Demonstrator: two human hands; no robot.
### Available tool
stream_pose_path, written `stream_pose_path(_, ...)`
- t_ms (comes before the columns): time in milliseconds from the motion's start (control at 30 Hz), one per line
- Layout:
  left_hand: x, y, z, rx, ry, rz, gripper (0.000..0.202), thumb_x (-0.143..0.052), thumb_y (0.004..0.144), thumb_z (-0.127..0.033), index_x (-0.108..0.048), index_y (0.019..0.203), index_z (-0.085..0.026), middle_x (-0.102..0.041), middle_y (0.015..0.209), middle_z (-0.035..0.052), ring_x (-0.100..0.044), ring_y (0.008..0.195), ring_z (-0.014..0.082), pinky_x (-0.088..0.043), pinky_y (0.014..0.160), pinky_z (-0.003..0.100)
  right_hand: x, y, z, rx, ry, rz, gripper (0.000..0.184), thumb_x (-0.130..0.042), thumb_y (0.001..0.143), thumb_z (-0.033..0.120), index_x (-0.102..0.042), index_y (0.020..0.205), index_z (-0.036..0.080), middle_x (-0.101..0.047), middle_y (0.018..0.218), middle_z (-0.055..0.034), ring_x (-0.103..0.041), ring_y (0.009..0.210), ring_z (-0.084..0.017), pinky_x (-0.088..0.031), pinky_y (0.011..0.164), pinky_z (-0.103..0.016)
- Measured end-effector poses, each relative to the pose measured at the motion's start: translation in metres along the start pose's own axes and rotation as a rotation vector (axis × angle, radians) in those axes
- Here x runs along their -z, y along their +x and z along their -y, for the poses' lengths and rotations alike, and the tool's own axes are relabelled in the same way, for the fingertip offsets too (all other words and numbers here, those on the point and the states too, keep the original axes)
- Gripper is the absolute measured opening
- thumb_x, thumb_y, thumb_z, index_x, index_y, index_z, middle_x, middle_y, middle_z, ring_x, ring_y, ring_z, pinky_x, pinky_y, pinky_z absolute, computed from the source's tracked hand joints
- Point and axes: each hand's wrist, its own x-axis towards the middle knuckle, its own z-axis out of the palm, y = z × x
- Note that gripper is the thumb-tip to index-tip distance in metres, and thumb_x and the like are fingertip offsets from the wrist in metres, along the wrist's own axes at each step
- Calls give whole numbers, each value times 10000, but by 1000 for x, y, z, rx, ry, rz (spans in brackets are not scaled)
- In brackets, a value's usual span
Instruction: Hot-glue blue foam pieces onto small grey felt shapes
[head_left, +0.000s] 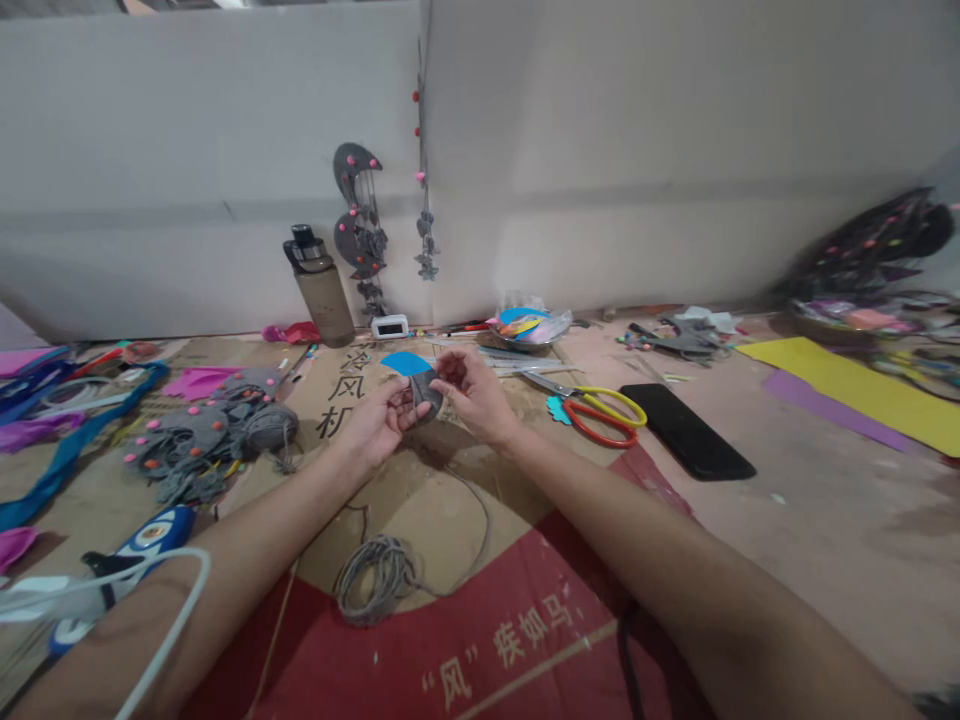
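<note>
Left to right: heap of grey yarn-wrapped pieces with pink and orange dots (214,425) on the cardboard-covered tabletop (322,520), well apart from the work. Loose coil of thin grey yarn (375,580) lies nearer the wearer, below the hands; a strand arcs from it out to the right and back up towards the held piece, last bit too fine to trace. Left hand (390,418) is closed on a curved flat bright-blue piece partly covered in grey yarn (408,364), thumb and fingers pinching the lower left of its wrapped part. Piece is held up off the cardboard, between the two hands. Long axis is slanted: bare blue end up-left and away from the wearer, grey wrapped end down-right. Key relation: wrapped section sits right in the gap between the hands, left fingers on it, right fingers just at its right edge. So left is the nearer hand, right only slightly behind. Right hand (472,398) has fingers curled, thumb and index close together; can't tell if yarn is pinched there. Farther right, scissors with red and yellow handles (600,425), then a black phone (686,430), both clear of the hands.
</note>
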Motion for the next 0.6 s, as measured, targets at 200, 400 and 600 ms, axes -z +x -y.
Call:
stream_pose_path(200,0,-1,2,-26,6,13,92,-496,790,-87,-583,763,-99,-670,714,64,-631,591,104,-562,531,201,0,0,0,-15,18,-8,228,-576,777,221,-453,969,238,-497,887,-6,-513,766,-123,-462,727,-285)
stream_pose_path(400,3,4,0,-52,24,15,64,-530,776,-97,-592,761,-99,-672,718,71,-631,606,111,-567,556,218,2,2,8,-50,-17,-67,205,-569,781,256,-458,950,219,-491,866,2,-496,744,-111,-439,701,-261)
stream_pose_path(600,15,16,-5,-152,12,-44,35,-568,759,-112,-590,735,-100,-670,733,75,-628,635,115,-570,622,257,15,6,2,-261,-60,-310,196,-480,830,361,-400,739,207,-441,650,43,-463,596,-99,-398,604,-238)
